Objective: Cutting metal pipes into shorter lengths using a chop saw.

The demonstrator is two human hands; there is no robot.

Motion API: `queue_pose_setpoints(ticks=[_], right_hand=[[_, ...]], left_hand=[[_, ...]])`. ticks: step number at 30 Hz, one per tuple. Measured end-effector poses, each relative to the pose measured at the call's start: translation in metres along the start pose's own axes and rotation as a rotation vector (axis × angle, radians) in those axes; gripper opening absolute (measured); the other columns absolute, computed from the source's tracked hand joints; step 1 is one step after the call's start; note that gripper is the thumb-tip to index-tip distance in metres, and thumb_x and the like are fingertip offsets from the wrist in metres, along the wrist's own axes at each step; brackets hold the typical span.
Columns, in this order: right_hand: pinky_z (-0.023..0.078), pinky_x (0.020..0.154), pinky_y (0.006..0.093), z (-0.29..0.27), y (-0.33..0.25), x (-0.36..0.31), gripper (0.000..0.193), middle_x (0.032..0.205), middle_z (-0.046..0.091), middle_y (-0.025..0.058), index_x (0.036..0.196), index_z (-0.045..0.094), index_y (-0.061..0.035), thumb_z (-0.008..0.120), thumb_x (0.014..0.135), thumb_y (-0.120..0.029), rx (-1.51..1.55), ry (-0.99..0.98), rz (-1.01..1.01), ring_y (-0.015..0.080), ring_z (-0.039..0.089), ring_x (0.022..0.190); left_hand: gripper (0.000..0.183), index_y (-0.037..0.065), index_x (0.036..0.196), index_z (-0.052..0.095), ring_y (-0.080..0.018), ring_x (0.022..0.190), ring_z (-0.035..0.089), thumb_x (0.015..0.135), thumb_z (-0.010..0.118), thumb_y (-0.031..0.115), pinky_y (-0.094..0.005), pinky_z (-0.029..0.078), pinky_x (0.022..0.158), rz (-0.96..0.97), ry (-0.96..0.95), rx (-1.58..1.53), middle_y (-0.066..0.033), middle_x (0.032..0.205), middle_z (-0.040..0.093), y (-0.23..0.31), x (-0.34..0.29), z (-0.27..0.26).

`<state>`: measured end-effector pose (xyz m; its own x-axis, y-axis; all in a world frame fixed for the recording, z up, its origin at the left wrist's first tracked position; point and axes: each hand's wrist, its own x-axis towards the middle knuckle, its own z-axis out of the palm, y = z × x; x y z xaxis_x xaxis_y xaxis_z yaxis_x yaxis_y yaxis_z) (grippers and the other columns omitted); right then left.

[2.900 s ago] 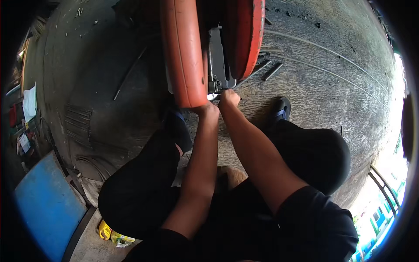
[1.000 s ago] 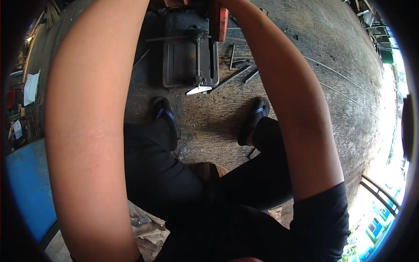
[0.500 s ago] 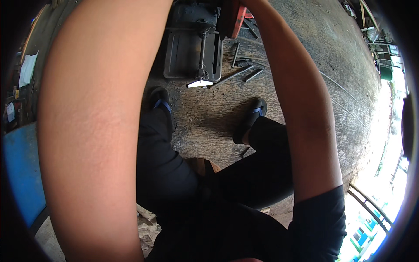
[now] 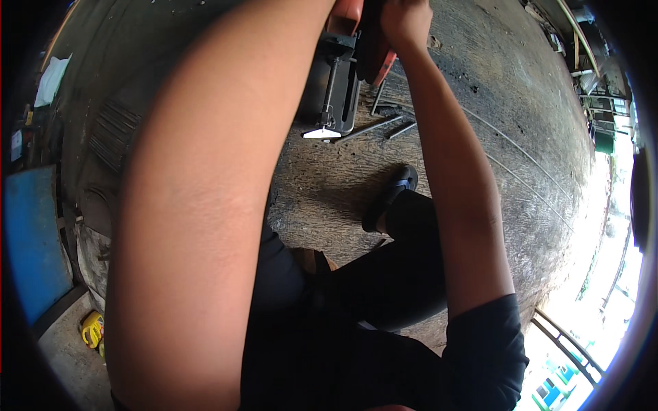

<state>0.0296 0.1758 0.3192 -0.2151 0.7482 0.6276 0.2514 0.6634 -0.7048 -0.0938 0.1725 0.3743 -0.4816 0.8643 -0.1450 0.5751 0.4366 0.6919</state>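
Note:
A cut-off saw stands at the top middle, with a red housing [image 4: 346,15], a dark disc [image 4: 372,42] and a red guard edge [image 4: 386,69]. Its black base [image 4: 348,113] carries a clamp screw [image 4: 332,82] with a pale handle [image 4: 321,133]. My left forearm crosses in front of the saw, and the left hand lies beyond the upper edge. Right beside the disc, my right hand [image 4: 407,26] is closed with its fingers curled; what it grips is hidden.
Several short metal rods [image 4: 373,127] lie on the worn floor by the base. Thin long rods [image 4: 524,145] stretch to the right. My sandalled foot [image 4: 394,195] is below the saw. At the left stand a blue panel [image 4: 38,240] and a yellow packet [image 4: 92,329].
The view has swung, so the saw sits further right and is more covered by my left forearm. My right hand now shows more fully beside the disc.

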Motion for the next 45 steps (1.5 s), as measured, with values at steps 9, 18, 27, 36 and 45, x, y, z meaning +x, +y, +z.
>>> queue_pose_setpoints(ticks=[9, 18, 27, 36, 45], right_hand=[[0.041, 0.097, 0.0418, -0.001, 0.008, -0.024, 0.047, 0.128, 0.05, 0.0271, 0.138, 0.037, -0.0007, 0.042, 0.092, -0.009, -0.078, 0.013, -0.108, 0.0425, 0.049, 0.117], [0.038, 0.1, 0.0444, -0.001, 0.014, -0.038, 0.051, 0.135, 0.041, 0.0286, 0.138, 0.035, 0.0006, 0.046, 0.09, -0.013, -0.089, -0.02, -0.045, 0.0455, 0.044, 0.121], [0.041, 0.097, 0.0449, 0.003, 0.02, -0.058, 0.048, 0.13, 0.045, 0.0282, 0.138, 0.036, -0.0007, 0.045, 0.091, -0.009, -0.128, 0.032, -0.105, 0.0448, 0.047, 0.117], [0.042, 0.096, 0.0458, 0.001, 0.016, -0.074, 0.049, 0.134, 0.041, 0.0285, 0.14, 0.033, -0.0024, 0.044, 0.092, -0.009, -0.117, 0.01, -0.083, 0.0461, 0.045, 0.118], [0.042, 0.096, 0.047, 0.001, 0.014, -0.084, 0.051, 0.134, 0.039, 0.0305, 0.141, 0.03, -0.0036, 0.044, 0.093, -0.01, -0.117, 0.001, -0.054, 0.0479, 0.044, 0.119]], left_hand=[[0.042, -0.004, 0.116, 0.059, -0.0315, 0.114, 0.057, 0.087, 0.046, 0.023, -0.0372, 0.048, 0.092, -0.23, 0.15, -0.047, -0.0224, 0.122, 0.058, 0.007, -0.045, 0.0], [0.041, -0.005, 0.109, 0.062, -0.0346, 0.109, 0.059, 0.081, 0.055, 0.024, -0.0385, 0.049, 0.09, -0.258, 0.136, -0.002, -0.0261, 0.114, 0.06, -0.014, -0.039, 0.017], [0.038, -0.004, 0.104, 0.063, -0.0362, 0.102, 0.062, 0.077, 0.055, 0.021, -0.0394, 0.05, 0.088, -0.16, 0.129, -0.062, -0.0275, 0.106, 0.063, -0.032, -0.066, 0.023], [0.036, -0.006, 0.097, 0.065, -0.0364, 0.1, 0.063, 0.07, 0.059, 0.017, -0.0384, 0.05, 0.088, -0.121, 0.13, -0.148, -0.0274, 0.101, 0.064, -0.045, -0.08, 0.031], [0.046, -0.007, 0.1, 0.061, -0.0355, 0.092, 0.065, 0.068, 0.065, 0.026, -0.039, 0.051, 0.081, -0.093, 0.188, -0.135, -0.0258, 0.095, 0.065, -0.055, -0.084, 0.039]])
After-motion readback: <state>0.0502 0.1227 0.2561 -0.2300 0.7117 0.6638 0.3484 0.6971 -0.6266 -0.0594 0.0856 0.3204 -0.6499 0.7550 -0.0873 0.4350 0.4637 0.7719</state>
